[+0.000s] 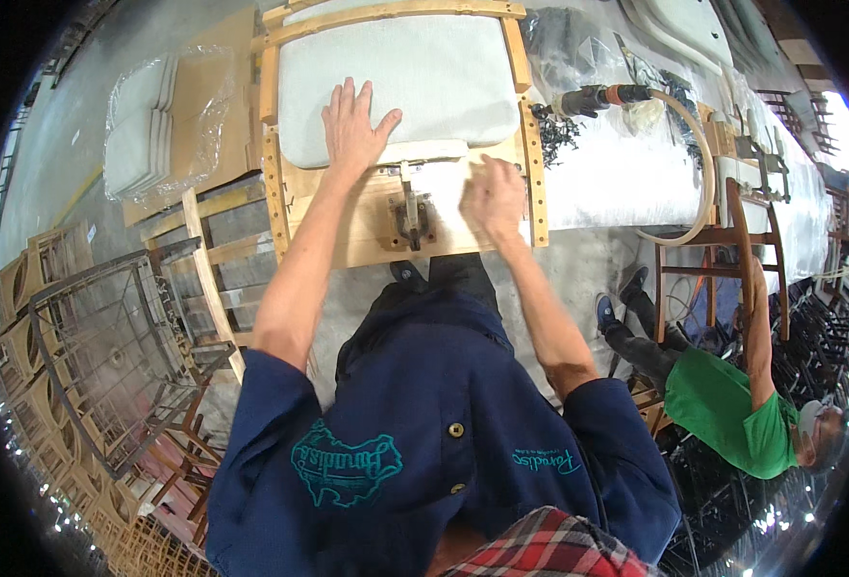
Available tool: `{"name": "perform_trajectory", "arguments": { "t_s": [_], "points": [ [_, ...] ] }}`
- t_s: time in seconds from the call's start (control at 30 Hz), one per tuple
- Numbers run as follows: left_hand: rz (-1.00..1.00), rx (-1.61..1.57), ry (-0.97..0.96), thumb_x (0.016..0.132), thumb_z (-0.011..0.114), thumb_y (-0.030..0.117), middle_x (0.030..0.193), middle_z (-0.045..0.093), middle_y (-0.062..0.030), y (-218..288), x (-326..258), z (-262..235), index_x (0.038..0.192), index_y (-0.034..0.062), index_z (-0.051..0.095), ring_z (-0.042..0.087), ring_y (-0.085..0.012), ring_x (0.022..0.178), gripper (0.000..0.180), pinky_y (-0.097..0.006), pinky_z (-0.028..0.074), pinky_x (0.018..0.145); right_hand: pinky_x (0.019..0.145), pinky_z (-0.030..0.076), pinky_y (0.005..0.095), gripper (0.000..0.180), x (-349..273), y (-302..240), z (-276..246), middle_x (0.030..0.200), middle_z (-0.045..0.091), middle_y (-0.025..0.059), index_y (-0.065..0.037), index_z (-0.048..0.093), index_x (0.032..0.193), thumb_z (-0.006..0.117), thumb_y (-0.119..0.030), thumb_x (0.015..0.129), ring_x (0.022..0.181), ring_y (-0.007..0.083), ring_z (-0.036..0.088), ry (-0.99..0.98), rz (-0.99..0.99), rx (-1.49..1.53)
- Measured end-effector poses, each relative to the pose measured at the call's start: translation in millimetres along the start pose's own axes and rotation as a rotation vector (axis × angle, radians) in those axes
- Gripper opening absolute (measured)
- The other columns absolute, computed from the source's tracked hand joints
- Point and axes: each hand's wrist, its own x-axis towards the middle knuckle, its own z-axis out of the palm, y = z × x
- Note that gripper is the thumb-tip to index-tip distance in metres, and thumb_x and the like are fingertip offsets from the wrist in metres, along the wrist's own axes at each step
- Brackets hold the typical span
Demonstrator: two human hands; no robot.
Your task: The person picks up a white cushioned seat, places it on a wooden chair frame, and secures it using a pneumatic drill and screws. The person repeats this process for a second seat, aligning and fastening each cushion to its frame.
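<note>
The padded panel (405, 77) sits within the wooden jig (362, 240), whose rails (538, 183) seemingly align it. The left grip (355, 130) lies released on it, probably steadying; the right grip (498, 197), over the jig's near-right part, is too blurred to judge.

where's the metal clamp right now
In the head view, the metal clamp sits near centre on the wooden board, sideways between the left hand and the right hand, just below the pale panel.

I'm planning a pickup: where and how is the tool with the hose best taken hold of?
Probably around the dark middle of the tool, with the right hand coming from above. It lies crosswise, tip toward the wooden frame; the hose leaves the other end, so the body between looks free to wrap.
</note>
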Motion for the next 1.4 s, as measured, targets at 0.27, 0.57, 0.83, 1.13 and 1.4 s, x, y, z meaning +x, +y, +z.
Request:
{"name": "perform_trajectory", "arguments": {
  "t_s": [0.27, 0.57, 0.83, 1.13, 1.4],
  "points": [
    [0.023, 0.100, -0.120, 0.098, 0.037, 0.073, 0.168, 0.023, -0.0169, -11, 3, 26, 0.159, 0.0112, 0.036, 0.012, -0.0336, 0.158, 0.087, -0.061, 0.008, 0.126, 0.086, 0.053, 0.0464, 0.038, 22, 77, -45, 0.102, 0.069, 0.0152, -0.010, 0.073, 0.108, 0.074, -0.014, 0.070, 0.097, 0.0364, 0.065, -0.404, -0.066, -0.127],
    [0.007, 0.116, -0.121, 0.099, 0.041, 0.070, 0.168, 0.025, -0.0158, -6, 2, 17, 0.159, 0.0118, 0.037, 0.016, -0.0330, 0.157, 0.084, -0.060, 0.009, 0.126, 0.082, 0.057, 0.0449, 0.025, 19, 85, -32, 0.093, 0.071, 0.0161, -0.007, 0.077, 0.095, 0.071, -0.011, 0.072, 0.088, 0.0359, 0.070, -0.542, -0.025, -0.157],
    [-0.001, 0.101, -0.112, 0.099, 0.040, 0.069, 0.169, 0.022, -0.0145, -6, 1, 21, 0.160, 0.0122, 0.034, 0.012, -0.0330, 0.158, 0.084, -0.058, 0.006, 0.126, 0.068, 0.053, 0.0291, 0.019, 21, 81, -46, 0.084, 0.072, 0.0060, 0.000, 0.075, 0.102, 0.074, -0.009, 0.085, 0.073, 0.0149, 0.066, -0.483, 0.610, 0.315],
    [0.046, 0.029, 0.006, 0.096, 0.053, 0.064, 0.165, 0.031, -0.0181, -8, 1, 25, 0.154, 0.0090, 0.044, 0.022, -0.0379, 0.154, 0.080, -0.063, 0.015, 0.122, 0.063, 0.050, 0.0267, 0.013, 77, 23, -31, 0.081, 0.070, 0.0011, 0.000, 0.075, 0.100, 0.073, -0.010, 0.092, 0.069, 0.0099, 0.062, -0.225, 0.287, 0.272],
    [0.010, -0.058, -0.003, 0.094, 0.058, 0.061, 0.160, 0.039, -0.0132, -24, 18, 13, 0.149, 0.0090, 0.051, 0.034, -0.0307, 0.147, 0.076, -0.057, 0.022, 0.120, 0.072, 0.057, 0.0418, 0.012, 216, -32, 89, 0.091, 0.069, 0.0146, -0.006, 0.074, 0.094, 0.070, -0.005, 0.083, 0.079, 0.0342, 0.068, -0.061, -0.432, 0.054]
  ]
}}
